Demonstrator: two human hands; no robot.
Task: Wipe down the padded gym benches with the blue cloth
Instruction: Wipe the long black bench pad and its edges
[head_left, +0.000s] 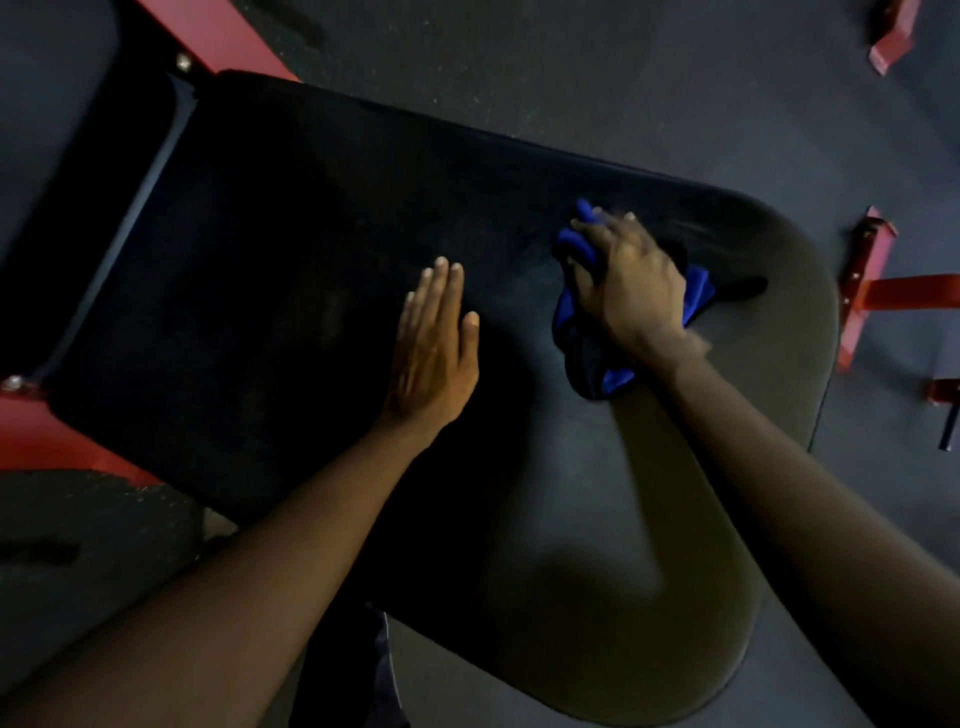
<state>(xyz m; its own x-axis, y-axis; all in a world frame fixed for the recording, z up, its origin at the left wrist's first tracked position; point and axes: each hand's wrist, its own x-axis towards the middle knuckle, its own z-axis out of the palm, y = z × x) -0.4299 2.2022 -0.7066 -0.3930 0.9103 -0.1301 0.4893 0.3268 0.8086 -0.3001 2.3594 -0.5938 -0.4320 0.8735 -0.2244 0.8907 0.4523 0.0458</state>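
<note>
Left hand (436, 343) lies flat, fingers straight and together, palm down on the black padded counter (260, 260) near its middle. Right hand (628, 280) has its fingers curled over the bunched blue cloth (618, 378), pressing it to the counter toward the rounded right end. Red metal frame (223, 31) at the far left corner. Dark speckled floor (623, 78) around.

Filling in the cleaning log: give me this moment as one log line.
step: wiping | right hand: grips blue cloth against bench pad | left hand: flat on pad, empty
</note>
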